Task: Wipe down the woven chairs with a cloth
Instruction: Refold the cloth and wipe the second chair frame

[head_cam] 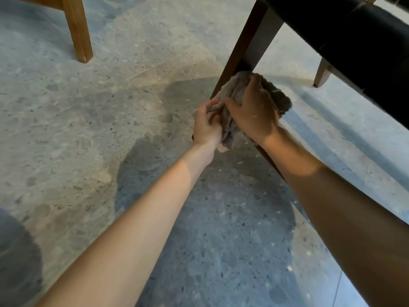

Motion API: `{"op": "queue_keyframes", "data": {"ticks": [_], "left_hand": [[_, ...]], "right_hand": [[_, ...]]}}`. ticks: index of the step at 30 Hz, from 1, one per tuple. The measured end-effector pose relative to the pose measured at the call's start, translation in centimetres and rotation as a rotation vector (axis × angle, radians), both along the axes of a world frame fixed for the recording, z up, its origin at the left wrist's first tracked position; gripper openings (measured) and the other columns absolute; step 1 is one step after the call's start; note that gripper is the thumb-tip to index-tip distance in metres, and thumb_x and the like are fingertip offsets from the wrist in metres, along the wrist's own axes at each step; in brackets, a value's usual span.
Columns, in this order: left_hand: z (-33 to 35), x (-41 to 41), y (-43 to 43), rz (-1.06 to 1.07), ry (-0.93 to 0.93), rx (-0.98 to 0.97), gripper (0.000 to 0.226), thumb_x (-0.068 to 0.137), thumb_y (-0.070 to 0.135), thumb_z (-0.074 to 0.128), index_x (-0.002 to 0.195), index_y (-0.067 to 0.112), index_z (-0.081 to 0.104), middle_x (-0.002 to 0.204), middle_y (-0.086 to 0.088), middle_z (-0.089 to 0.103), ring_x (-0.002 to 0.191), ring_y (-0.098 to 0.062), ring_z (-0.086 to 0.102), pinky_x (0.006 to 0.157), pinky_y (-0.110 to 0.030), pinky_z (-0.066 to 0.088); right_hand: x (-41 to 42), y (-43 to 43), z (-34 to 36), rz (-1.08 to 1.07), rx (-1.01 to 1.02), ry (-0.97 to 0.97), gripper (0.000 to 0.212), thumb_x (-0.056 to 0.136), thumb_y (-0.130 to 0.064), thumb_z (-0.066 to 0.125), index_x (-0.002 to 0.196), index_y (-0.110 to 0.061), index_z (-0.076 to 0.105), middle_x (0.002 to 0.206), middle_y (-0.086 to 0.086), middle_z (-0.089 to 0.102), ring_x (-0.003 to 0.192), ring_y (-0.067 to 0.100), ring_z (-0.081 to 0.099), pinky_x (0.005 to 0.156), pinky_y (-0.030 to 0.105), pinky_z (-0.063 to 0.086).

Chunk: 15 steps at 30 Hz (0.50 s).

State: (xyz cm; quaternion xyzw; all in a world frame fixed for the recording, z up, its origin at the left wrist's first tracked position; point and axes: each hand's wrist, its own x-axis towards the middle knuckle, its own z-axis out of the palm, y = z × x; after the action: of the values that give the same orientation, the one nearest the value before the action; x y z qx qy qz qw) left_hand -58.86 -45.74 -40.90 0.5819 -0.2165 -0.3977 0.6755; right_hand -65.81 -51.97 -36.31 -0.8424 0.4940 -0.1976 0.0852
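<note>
Hands of one person reach down and forward to a dark chair leg [241, 47], seen from a head camera looking at a speckled stone floor [88, 129]. The left hand [207, 125] and right hand [252, 111] both hold one crumpled grey cloth [232, 134], which is bunched against the lower part of that leg, just under where a low bar seems to join it. Each grip is closed: the left fingers curl round a fold of the cloth, and the right hand cups the larger wad from above, pressing it to the wood.

Progress, as a judgement: the wiping is under way on the frame of this chair, low on one leg. Nothing shows which parts are already clean, and no damp streak or dust line is visible on the wood. The black seat edge [354, 34] crosses the top right corner; its surface is too dark to tell whether it is woven. The other legs and any other chairs probably remain to be done.

Count: two hands, one cloth. Three chair legs are in view: the dark one being wiped, a tan leg [77, 29] at top left, well apart, and a pale leg [322, 74] beyond the seat edge. How many chairs these belong to cannot be told.
</note>
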Motion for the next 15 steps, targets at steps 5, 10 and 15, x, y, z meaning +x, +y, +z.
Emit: {"op": "queue_keyframes", "data": {"ticks": [5, 10, 15], "left_hand": [[-0.2, 0.4, 0.1, -0.086, 0.103, -0.002, 0.049, 0.098, -0.009, 0.029, 0.133, 0.02, 0.048, 0.138, -0.007, 0.048, 0.124, -0.019, 0.049, 0.092, -0.029, 0.05], [-0.1, -0.6, 0.2, -0.065, 0.16, 0.001, 0.054, 0.095, -0.012, 0.028, 0.133, 0.021, 0.047, 0.141, -0.01, 0.045, 0.126, -0.024, 0.048, 0.096, -0.038, 0.05], [0.5, -2.7, 0.9, -0.063, 0.19, -0.002, 0.053, 0.098, -0.007, 0.026, 0.14, 0.021, 0.04, 0.145, -0.004, 0.04, 0.128, -0.019, 0.046, 0.104, -0.037, 0.044]], "right_hand": [[0.0, -1.0, -0.7, -0.031, -0.092, 0.199, 0.082, 0.088, -0.063, 0.051, 0.144, -0.009, 0.027, 0.134, 0.012, 0.053, 0.117, 0.032, 0.056, 0.092, 0.041, 0.046], [-1.0, -1.4, -0.7, 0.026, -0.132, 0.3, 0.062, 0.094, -0.053, 0.049, 0.137, -0.011, 0.037, 0.126, 0.013, 0.058, 0.112, 0.031, 0.06, 0.091, 0.039, 0.048], [-3.1, -1.0, -1.3, 0.042, -0.102, 0.255, 0.053, 0.094, -0.05, 0.051, 0.134, -0.016, 0.044, 0.118, 0.01, 0.062, 0.106, 0.029, 0.063, 0.087, 0.039, 0.051]]}}
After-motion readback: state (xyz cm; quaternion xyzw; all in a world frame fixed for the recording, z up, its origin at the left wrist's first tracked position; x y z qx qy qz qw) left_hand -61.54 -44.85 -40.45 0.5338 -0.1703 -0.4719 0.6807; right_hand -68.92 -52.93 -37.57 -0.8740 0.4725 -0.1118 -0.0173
